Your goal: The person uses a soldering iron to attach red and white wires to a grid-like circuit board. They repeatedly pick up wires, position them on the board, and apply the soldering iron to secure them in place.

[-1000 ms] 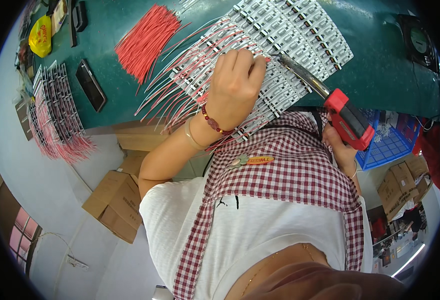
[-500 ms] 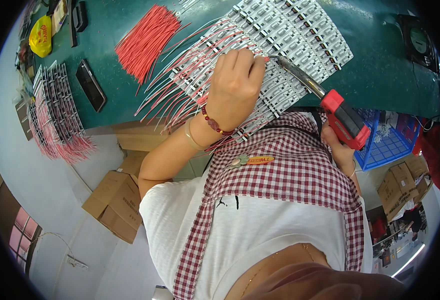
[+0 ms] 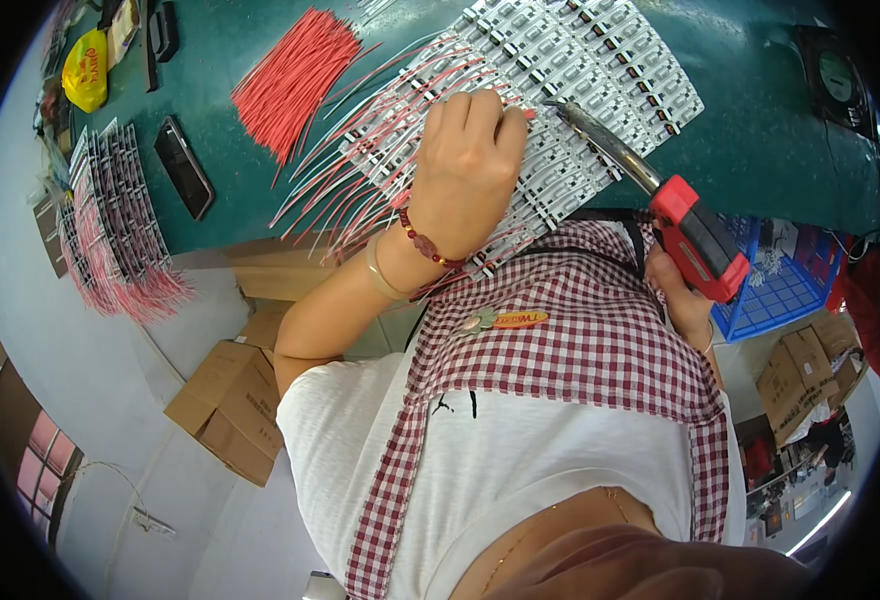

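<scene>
We keep the left hand [image 3: 468, 160] palm down over a sheet of circuit boards [image 3: 570, 60], its fingers curled toward it. The fingertips are mostly hidden, so we cannot tell whether that grip is closed on anything; a small red bit [image 3: 529, 114] shows just beside them. A beaded bracelet [image 3: 422, 243] circles the wrist.

With the right hand [image 3: 668, 285] we have a firm grip on the red and black handle of a soldering iron [image 3: 670, 200]. Its metal tip points up and leftward over the boards, near the left fingertips; we cannot tell whether it touches a board.

The boards lie on the green tabletop [image 3: 750, 130] in front of our checked apron [image 3: 560, 350], and red and white wires [image 3: 360, 195] fan out from their left side. Beyond these we see a loose pile of red wires [image 3: 298, 85], then a dark phone [image 3: 183, 168] and, farther left, more wired boards [image 3: 115, 205] at the tabletop's edge.
</scene>
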A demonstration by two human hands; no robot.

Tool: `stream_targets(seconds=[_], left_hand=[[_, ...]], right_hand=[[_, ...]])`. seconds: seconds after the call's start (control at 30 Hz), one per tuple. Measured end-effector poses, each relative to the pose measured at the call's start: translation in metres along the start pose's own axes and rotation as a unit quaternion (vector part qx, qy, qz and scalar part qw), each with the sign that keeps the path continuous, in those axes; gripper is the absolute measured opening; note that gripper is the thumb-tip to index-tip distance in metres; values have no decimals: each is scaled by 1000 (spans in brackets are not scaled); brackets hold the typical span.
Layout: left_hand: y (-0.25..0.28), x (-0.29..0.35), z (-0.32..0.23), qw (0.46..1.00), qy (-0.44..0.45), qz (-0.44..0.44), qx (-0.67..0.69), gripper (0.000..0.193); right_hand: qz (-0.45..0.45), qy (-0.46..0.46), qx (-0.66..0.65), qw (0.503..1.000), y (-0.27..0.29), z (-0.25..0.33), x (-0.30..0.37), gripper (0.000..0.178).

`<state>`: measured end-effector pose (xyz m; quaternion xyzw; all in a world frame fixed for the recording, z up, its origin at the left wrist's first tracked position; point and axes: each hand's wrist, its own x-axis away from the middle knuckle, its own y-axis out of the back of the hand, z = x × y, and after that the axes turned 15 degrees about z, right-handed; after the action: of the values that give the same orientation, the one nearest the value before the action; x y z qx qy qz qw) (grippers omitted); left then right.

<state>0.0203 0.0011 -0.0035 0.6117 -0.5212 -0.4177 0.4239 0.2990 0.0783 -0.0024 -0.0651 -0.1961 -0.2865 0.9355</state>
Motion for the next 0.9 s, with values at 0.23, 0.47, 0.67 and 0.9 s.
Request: stream_targets(seconds=[0.23,0.47,0.67,0.9], left_hand=[[24,23,9,998,53,24,6,15],[83,73,42,970,230,-6,-83,12],[29,24,1,996,31,-52,70,26],[-9,3,-2,997,-2,-52,65,25]], right_hand=[[20,-16,1,1000,3,1,-2,15],[-33,28,-39,998,2,1,-6,12],[18,35,-55,998,5,3,-10,12],[0,10,-5,1000,3,-10,1,16]])
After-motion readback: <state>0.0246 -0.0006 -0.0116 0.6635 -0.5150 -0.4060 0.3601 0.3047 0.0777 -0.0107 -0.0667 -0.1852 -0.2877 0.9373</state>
